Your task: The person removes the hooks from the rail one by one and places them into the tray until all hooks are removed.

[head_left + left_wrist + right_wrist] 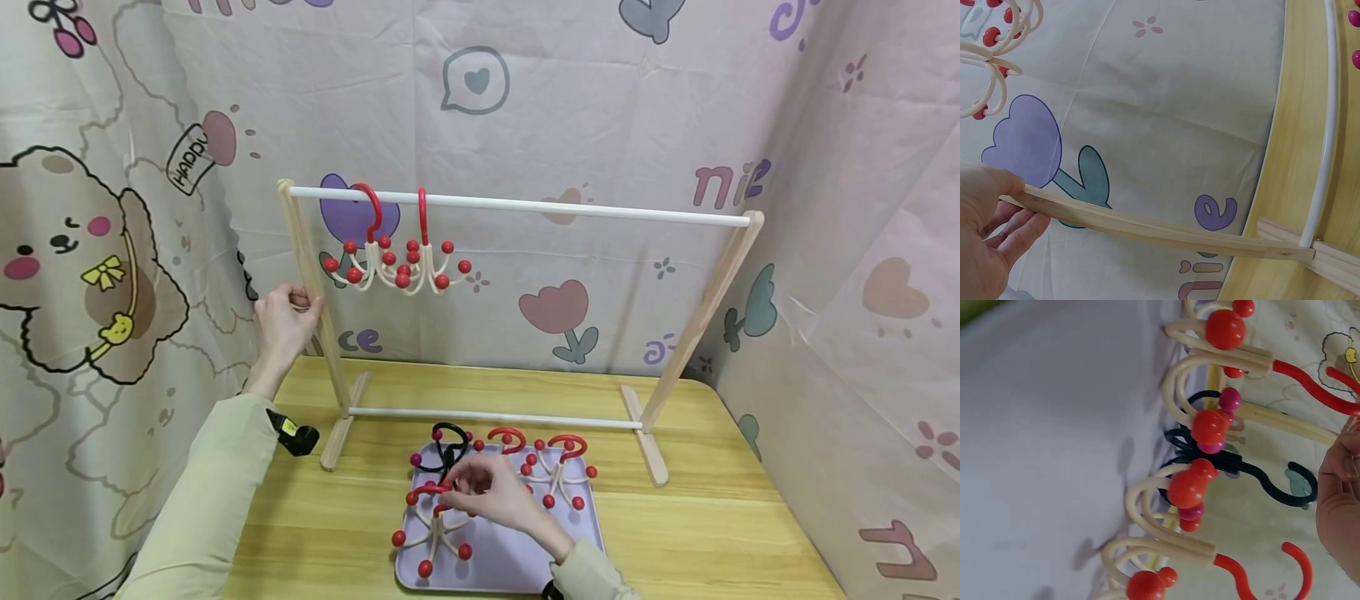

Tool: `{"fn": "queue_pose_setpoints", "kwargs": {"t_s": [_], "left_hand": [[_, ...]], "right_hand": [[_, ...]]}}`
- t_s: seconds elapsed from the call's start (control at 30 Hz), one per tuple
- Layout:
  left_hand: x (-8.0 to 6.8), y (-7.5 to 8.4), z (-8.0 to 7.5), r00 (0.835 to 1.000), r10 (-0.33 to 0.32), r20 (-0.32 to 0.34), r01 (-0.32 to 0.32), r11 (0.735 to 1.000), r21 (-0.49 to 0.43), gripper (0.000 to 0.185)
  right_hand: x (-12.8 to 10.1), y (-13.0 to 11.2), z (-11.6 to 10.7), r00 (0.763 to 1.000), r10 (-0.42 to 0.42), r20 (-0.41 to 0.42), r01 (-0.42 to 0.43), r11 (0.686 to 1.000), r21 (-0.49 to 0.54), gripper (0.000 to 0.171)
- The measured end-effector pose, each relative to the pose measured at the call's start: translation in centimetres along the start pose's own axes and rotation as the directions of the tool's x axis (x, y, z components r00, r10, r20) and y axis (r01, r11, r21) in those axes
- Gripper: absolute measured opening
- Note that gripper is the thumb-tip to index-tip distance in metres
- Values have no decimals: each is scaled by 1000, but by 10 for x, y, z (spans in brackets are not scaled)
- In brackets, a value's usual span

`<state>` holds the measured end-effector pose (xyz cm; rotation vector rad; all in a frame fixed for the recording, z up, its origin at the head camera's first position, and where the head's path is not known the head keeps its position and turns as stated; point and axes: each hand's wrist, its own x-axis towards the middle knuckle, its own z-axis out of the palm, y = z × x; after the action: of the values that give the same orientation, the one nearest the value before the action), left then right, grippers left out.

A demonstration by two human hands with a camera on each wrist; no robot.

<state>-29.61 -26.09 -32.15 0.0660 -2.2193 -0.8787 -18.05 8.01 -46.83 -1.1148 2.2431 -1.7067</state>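
In the head view my left hand holds the left wooden post of a rack with white bars. The left wrist view shows its thumb and fingers around that post. My right hand pinches the red hook of a cream multi-arm hanger with red ball tips, at the front left of the lilac tray. In the right wrist view the hand meets the red hook at the edge, its fingertips partly cut off. Two similar hangers hang from the top bar near its left end.
Also on the tray are a black hanger with magenta balls and two more red-hooked hangers, one at the right, the other partly behind my right hand. The rack's right post stands on the wooden table. Printed curtains surround it.
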Motion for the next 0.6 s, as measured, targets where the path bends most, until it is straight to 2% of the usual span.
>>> {"fn": "queue_pose_setpoints", "kwargs": {"t_s": [0.23,0.4,0.6], "left_hand": [[0,-1,0,1000,3,1,-3,1000,-2,22],[0,-1,1,1000,1,-2,-1,1000,2,23],[0,-1,0,1000,6,-4,-6,1000,-2,22]], "right_hand": [[5,-14,-5,995,-35,-94,29,998,-62,17],[8,-26,-8,982,-36,-186,21,997,-80,16],[15,-40,-17,966,-61,-251,38,995,-96,15]]}}
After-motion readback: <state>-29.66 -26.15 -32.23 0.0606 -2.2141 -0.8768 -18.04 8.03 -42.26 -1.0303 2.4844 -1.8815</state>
